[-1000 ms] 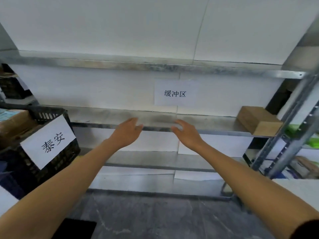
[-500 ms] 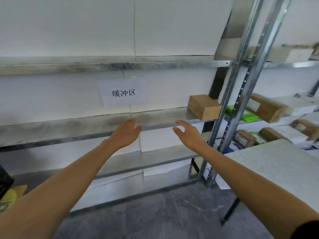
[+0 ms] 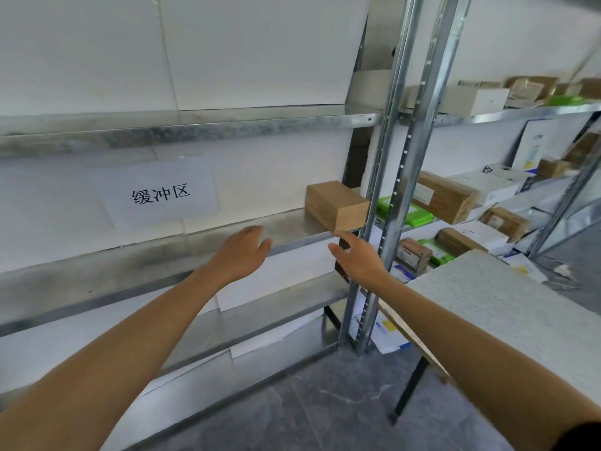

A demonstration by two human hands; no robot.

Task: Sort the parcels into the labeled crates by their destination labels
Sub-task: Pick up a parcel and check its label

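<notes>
The fingers (image 3: pixel 257 231) of the left hand (image 3: pixel 240 253) lie straight and loosely together, holding nothing, over the front lip of the metal shelf (image 3: pixel 286 224). The fingers of the right hand (image 3: pixel 359 258) are likewise spread and relaxed, with nothing in them; the forefinger tip points toward eleven o'clock at the lower front corner of the brown parcel (image 3: pixel 336 205), and whether it touches the cardboard is hard to say from this angle. That parcel stands alone at the right end of the shelf, at two o'clock from the left hand, hard against the steel uprights (image 3: pixel 390 177). At ten o'clock from the hands, a paper sign (image 3: pixel 159 193) with printed characters hangs on the back wall. Past the uprights, at three o'clock in the view, a neighbouring rack (image 3: pixel 520 113) carries further parcels (image 3: pixel 445 196), brown, white and green, and a speckled table (image 3: pixel 504 297) juts in at four o'clock. No crate shows here, so the sorting looks far from finished: this parcel is not yet lifted, its label faces away unread, and many more wait
</notes>
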